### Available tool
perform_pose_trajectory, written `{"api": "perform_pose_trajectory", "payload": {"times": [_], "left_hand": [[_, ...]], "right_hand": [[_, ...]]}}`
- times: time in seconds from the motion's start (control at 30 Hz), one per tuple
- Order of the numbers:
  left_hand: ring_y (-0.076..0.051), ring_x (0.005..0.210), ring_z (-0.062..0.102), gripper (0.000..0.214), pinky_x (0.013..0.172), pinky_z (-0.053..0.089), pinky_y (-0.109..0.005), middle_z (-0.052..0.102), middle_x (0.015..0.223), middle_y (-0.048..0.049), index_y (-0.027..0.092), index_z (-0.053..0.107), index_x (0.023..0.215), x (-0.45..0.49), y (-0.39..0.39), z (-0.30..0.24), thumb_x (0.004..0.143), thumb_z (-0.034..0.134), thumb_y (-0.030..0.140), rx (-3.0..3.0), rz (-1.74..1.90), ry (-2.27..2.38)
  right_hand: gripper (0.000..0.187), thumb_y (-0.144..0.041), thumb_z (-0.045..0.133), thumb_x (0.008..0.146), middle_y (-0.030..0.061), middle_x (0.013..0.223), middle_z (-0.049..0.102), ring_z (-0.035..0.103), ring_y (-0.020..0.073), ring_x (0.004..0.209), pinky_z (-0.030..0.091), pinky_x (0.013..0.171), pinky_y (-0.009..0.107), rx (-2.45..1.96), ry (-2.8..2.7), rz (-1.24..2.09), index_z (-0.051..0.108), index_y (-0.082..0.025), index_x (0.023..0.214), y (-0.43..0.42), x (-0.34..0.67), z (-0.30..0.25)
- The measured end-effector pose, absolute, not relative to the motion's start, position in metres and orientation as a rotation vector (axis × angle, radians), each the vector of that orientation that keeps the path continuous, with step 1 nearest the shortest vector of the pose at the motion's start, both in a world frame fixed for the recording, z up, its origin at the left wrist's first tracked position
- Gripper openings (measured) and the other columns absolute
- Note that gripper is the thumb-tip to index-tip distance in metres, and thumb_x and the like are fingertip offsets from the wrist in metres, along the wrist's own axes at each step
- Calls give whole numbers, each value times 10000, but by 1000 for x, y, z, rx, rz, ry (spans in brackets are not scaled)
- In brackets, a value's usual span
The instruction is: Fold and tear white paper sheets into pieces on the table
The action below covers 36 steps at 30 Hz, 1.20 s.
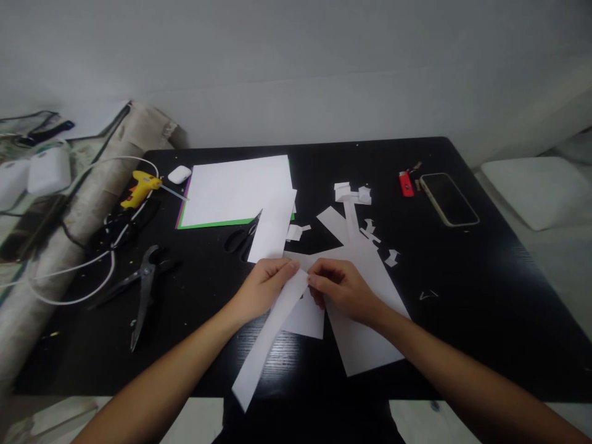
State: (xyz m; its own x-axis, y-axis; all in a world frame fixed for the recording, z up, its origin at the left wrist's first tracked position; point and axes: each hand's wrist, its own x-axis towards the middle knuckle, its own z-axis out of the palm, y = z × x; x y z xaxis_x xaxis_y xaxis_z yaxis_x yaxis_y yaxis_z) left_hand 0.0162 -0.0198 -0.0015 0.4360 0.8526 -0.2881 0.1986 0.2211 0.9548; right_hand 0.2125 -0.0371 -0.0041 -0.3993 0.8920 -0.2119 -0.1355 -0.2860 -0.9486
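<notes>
A long white paper strip [271, 336] slants down toward the table's front edge, its upper end between my two hands. My left hand [264, 285] is closed on the strip, thumb on top. At the strip's top corner, the fingers of my right hand [341, 288] pinch the paper. White paper sheets [370, 327] lie under and beside my hands. Just beyond my left hand is another wide paper strip [272, 225], partly over black-handled scissors [238, 239]. Small paper scraps [393, 257] and folded paper pieces [351, 192] are scattered beyond my right hand.
A stack of paper [231, 191] with coloured sheets beneath lies at the back left. Left of it are a white mouse-like object [179, 174], a yellow glue gun [141, 188] with a white cord, and pliers [147, 274]. A red lighter [406, 184] and a phone [449, 198] lie at right.
</notes>
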Motion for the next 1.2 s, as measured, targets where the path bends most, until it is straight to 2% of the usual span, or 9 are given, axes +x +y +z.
{"api": "perform_pose_trajectory", "payload": {"times": [0.17, 0.33, 0.47, 0.63, 0.83, 1.03, 1.2], "left_hand": [[-116, 591, 397, 477, 541, 314, -241, 444, 609, 22, 157, 556, 630, 17, -19, -1, 978, 522, 481, 1409, 631, 1118], [-98, 572, 397, 384, 547, 310, -230, 471, 628, 36, 161, 573, 692, 14, -16, -2, 933, 626, 455, 1287, 628, 1059], [-86, 549, 382, 409, 538, 298, -230, 455, 597, 43, 159, 537, 634, 13, -16, 0, 910, 668, 431, 1251, 656, 1090], [-96, 582, 438, 367, 569, 323, -237, 535, 641, 22, 143, 634, 712, 12, -16, 0, 918, 659, 447, 1185, 609, 1041], [-86, 564, 398, 373, 552, 281, -235, 495, 614, 32, 137, 632, 678, 9, -14, -1, 888, 702, 436, 1162, 607, 1074], [-86, 541, 398, 369, 529, 269, -238, 501, 593, 35, 143, 649, 677, 8, -16, -3, 892, 697, 439, 1189, 541, 1041], [-87, 531, 423, 367, 522, 285, -235, 544, 590, 24, 146, 677, 711, 11, -18, 0, 920, 669, 448, 1230, 455, 975]], "right_hand": [[181, -280, 669, 859, -27, 616, 588, 551, 100, 507, 467, 475, 230, -1092, -1223, 1718, 633, -174, 716, -37, 211, -5], [187, -286, 673, 853, -28, 611, 585, 550, 103, 506, 462, 478, 236, -1132, -1199, 1683, 631, -182, 703, -37, 213, -4], [177, -281, 674, 852, -29, 609, 590, 554, 103, 509, 470, 489, 238, -1132, -1199, 1682, 637, -180, 711, -37, 213, -4], [182, -271, 660, 860, -33, 576, 591, 550, 106, 504, 469, 504, 243, -1150, -1198, 1627, 633, -179, 706, -36, 213, -4], [189, -277, 659, 860, -30, 576, 593, 555, 113, 510, 474, 518, 255, -1150, -1171, 1620, 627, -180, 701, -34, 216, -4], [272, -384, 701, 848, -10, 605, 614, 574, 123, 507, 481, 500, 259, -1118, -1130, 1838, 622, -173, 697, -33, 218, -1], [327, -442, 728, 852, -41, 530, 564, 546, 112, 475, 446, 483, 240, -1153, -1204, 1802, 618, -183, 688, -35, 215, 0]]}}
